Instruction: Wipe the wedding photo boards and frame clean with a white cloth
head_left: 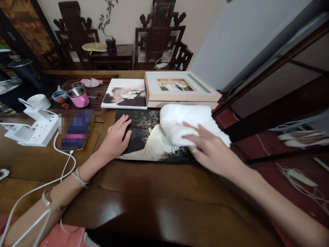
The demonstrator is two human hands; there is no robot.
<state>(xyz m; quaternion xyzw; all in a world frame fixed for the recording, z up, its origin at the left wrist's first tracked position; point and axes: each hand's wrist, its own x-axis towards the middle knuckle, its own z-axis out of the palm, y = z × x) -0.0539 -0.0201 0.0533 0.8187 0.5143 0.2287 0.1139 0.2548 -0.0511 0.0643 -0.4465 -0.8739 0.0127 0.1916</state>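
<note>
A dark photo panel [144, 120] with a pale, flowing dress pictured on it lies flat on the wooden table. Palm down, my left hand [117, 137] rests on the panel's left end, fingers extended and nothing in them. On the right part of the panel is a thick, fluffy white cloth [189, 120], bunched up and hanging past the panel's right edge. My right hand [209, 147], a little blurred, has hold of the cloth from above and presses it down. Cloth and hand hide much of the panel's right side.
Behind the panel lie a white-edged photo print [128, 94] and stacked pale wooden frames [182, 92]. To the left are a phone [77, 130] on a white cable, a power strip [38, 128] and a pink cup [78, 97]. The table's right edge drops to red floor.
</note>
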